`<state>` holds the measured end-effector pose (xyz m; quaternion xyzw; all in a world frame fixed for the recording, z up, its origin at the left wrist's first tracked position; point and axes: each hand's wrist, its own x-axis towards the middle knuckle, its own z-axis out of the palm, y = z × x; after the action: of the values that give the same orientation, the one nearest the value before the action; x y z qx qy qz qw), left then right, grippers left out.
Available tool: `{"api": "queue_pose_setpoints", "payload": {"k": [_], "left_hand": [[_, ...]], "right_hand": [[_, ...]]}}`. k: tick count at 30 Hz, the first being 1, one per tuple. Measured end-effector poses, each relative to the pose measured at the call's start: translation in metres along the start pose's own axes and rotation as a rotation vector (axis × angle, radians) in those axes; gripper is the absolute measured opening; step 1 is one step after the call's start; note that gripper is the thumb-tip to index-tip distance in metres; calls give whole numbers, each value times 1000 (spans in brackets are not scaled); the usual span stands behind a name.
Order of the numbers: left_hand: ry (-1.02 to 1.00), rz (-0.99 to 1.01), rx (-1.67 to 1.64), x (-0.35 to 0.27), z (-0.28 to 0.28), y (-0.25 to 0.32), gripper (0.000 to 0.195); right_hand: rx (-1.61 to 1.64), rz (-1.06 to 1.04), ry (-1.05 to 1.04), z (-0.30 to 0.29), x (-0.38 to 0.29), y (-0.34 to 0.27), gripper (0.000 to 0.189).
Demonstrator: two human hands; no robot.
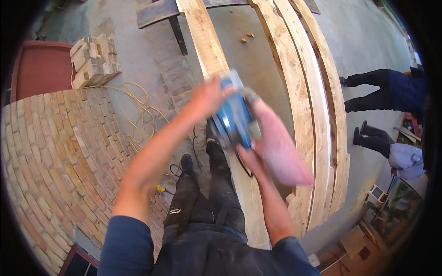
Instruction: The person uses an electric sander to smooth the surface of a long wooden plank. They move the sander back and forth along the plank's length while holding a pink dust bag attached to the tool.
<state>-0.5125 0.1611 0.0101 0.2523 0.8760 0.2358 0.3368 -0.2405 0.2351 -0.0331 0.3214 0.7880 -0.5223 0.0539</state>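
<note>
A blue belt sander or similar power tool (234,115), blurred, rests on or just over a long pale wooden beam (210,45) that runs away from my body. My left hand (209,95) grips its front end. At its rear, my right hand (248,153) is closed round the handle, partly hidden by a pink dust bag (281,148). The bag hangs off the tool's right side, joined by a short spout. A black power cord (238,155) curves from the tool's rear over the beam.
More long timbers (297,86) lie side by side at the right. A dark trestle (157,15) stands at the far end. A yellow extension cord (141,107) tangles on the floor left, near a stack of wood blocks (93,60) and a brick surface (65,148). Two people (373,88) are at right.
</note>
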Motion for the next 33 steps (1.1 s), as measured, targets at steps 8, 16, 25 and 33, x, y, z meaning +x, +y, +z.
{"api": "queue_pose_setpoints", "payload": {"k": [8, 16, 25, 33], "left_hand": [[-279, 83, -32, -135, 91, 15, 64], [33, 70, -178, 9, -6, -18, 65], [365, 95, 74, 222, -164, -80, 68], [175, 69, -47, 126, -79, -52, 66]], "right_hand": [[-85, 174, -37, -11, -173, 43, 22], [115, -20, 23, 14, 11, -31, 17], [-91, -183, 139, 30, 262, -141, 34], [-90, 53, -12, 14, 141, -95, 26]]}}
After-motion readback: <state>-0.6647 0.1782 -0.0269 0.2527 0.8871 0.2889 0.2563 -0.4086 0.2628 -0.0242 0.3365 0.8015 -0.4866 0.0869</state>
